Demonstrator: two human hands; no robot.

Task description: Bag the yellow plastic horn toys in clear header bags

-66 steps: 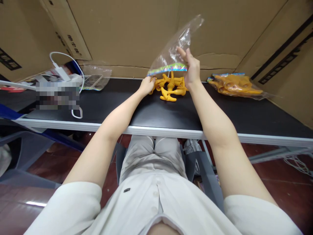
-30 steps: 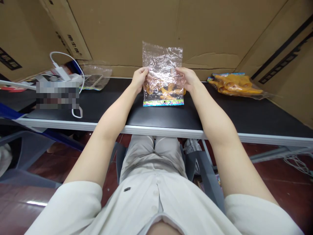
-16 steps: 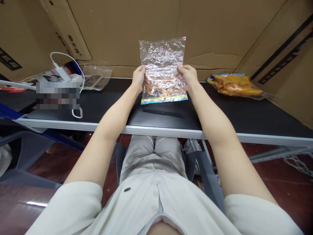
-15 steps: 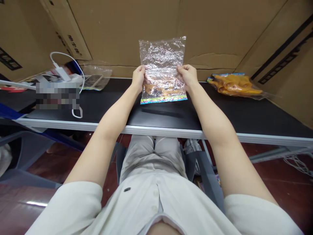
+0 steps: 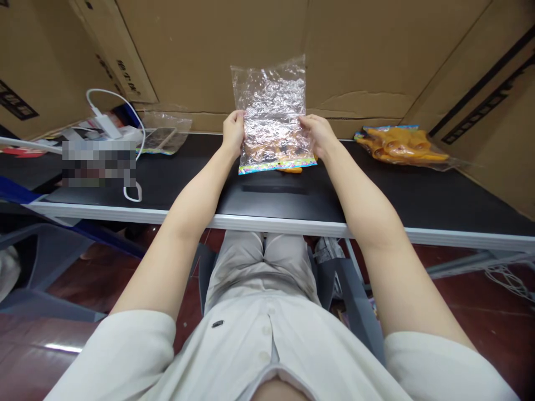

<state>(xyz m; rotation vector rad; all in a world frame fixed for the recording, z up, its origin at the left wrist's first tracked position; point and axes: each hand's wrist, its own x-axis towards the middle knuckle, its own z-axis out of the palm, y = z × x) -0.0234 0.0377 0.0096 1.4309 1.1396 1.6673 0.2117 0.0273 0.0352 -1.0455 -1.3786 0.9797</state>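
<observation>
A clear plastic bag (image 5: 271, 94) with a colourful printed strip along its lower edge is held up over the table. My left hand (image 5: 234, 132) pinches its left side between thumb and fingers. On the right side, my right hand (image 5: 320, 133) grips the bag in the same way. Orange shapes show through the lower part of the plastic, and a bit of an orange object (image 5: 292, 170) shows below the strip. Whether it lies behind the bag I cannot tell for certain.
Cardboard walls (image 5: 234, 33) close off the back and sides of the black table (image 5: 188, 184). On the right lies a bag with orange contents (image 5: 397, 146). Leftward are another clear bag (image 5: 175, 133), a white charger (image 5: 107, 125) with its cable, and a blurred-out patch.
Both hands have shifted the bag slightly left and tilted it. An orange bit now shows below its lower strip. Things lying on the table stay put.
</observation>
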